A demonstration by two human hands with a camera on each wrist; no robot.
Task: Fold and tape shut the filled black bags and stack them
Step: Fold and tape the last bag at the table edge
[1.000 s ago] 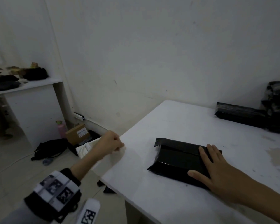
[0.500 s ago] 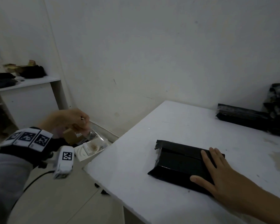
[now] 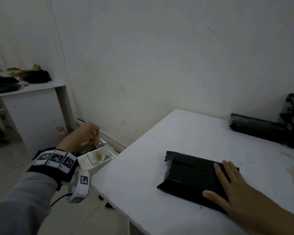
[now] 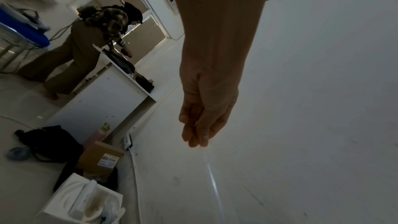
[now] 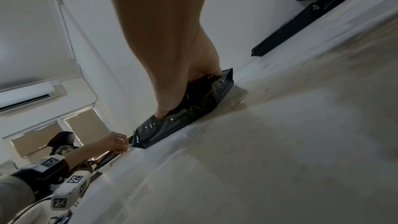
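From the head view, the folded bag [image 3: 190,177] lies on the tabletop [image 3: 185,133], with the right hand [image 3: 227,189] flat on its near end, fingers straight, pressing the fold down. More black bags [image 3: 256,128] sit against the wall at the far right. Off the tabletop's left edge, the left hand [image 3: 87,131] is curled, pinching a clear strip [image 3: 98,143] that seems to be tape, above a white box [image 3: 92,161] on the floor.

Along the left wrist, the fingers [image 4: 193,130] bunch together round a thin glinting strip [image 4: 212,173] that hangs down from them; its lower end is hard to follow.

Under the right wrist, the palm bears on the bag [image 5: 189,108], which bulges around it, so the grip is a flat press, not a clasp. The left hand [image 5: 116,142] shows beyond the bag's end.

To do this step well, I judge the press should hold until the tape lands across the flap seam. The strip should be kept taut and off itself, brought over the fold's middle, and rubbed down outward. If the strip curls or the fold springs up, the seal will likely wrinkle.
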